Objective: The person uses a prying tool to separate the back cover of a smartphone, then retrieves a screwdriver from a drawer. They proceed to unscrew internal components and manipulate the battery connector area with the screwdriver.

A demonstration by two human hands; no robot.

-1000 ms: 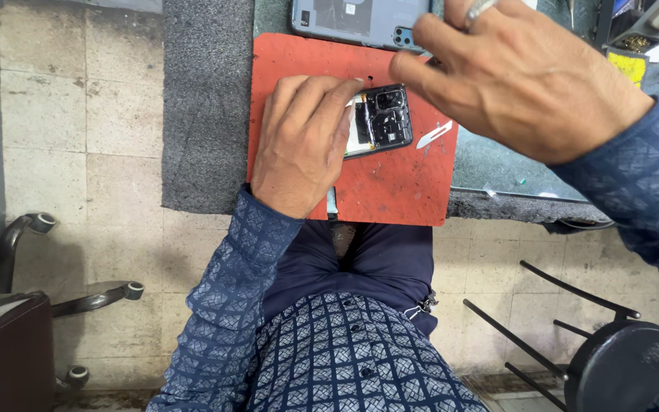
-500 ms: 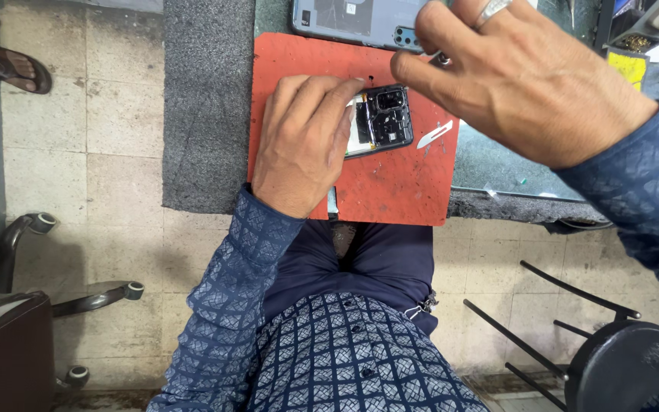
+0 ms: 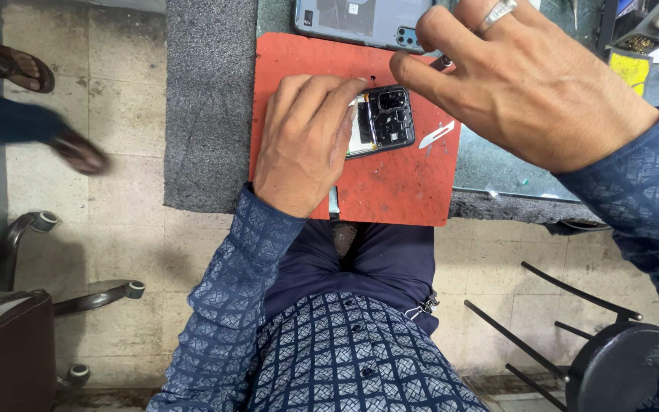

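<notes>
The left hand (image 3: 303, 141) is laid flat, fingers curled, on an opened phone (image 3: 381, 120) that is pressed to the red mat (image 3: 398, 187) on the worktop (image 3: 207, 99); the right hand (image 3: 528, 80) is held above the mat's far edge, fingers spread, with a thin metal tool (image 3: 442, 62) pinched at thumb and forefinger. Just beside the phone a small blade (image 3: 435, 135) is seen on the mat — a back cover (image 3: 360, 21) lies beyond it — and sandalled feet (image 3: 40, 99) of another person are seen on the floor (image 3: 78, 229).
</notes>
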